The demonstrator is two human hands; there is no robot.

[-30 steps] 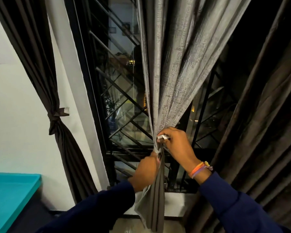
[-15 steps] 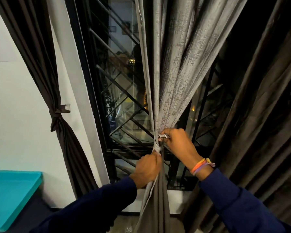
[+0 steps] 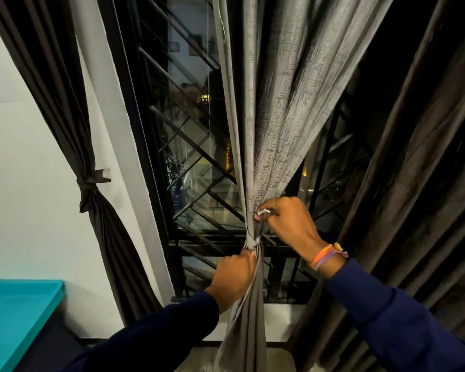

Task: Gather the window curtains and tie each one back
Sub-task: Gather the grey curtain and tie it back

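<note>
A grey textured curtain [image 3: 277, 108] hangs in the middle of the window, gathered into a narrow bunch. A grey tie band [image 3: 252, 242] wraps the bunch at its waist. My right hand [image 3: 287, 224] pinches one end of the band just above the wrap. My left hand [image 3: 232, 279] grips the other end and the gathered cloth just below it. On the left, a dark brown curtain [image 3: 65, 111] hangs tied back with a knot [image 3: 87, 185]. A second dark brown curtain [image 3: 419, 200] hangs loose on the right.
Behind the curtains is a window with a black metal grille [image 3: 188, 146]. A white wall [image 3: 24, 197] is at the left. A turquoise surface [image 3: 14, 315] juts in at the lower left. The white sill [image 3: 282, 318] runs below the window.
The grey bunch has been cinched tighter by the band. My left hand has moved down a little, pulling its end; my right hand stays above the wrap.
</note>
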